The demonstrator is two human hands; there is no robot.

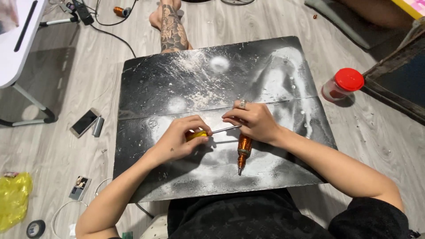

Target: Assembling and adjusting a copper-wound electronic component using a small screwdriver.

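Note:
A black board [274, 75] smeared with white paint lies across my lap. My left hand [179, 138] grips the yellow handle [198, 134] of a thin screwdriver whose metal shaft [225, 129] points right. My right hand [252, 121], with a ring on one finger, holds the shaft's tip against the top of an orange metal tool [243, 152] that it grips; the tool points down toward me.
A jar with a red lid [342, 84] stands on the wooden floor right of the board. Left of it lie a phone [83, 122], a card [79, 187], a yellow bag [13, 198], tape [35, 228]. A tattooed leg [171, 27] stretches beyond the board.

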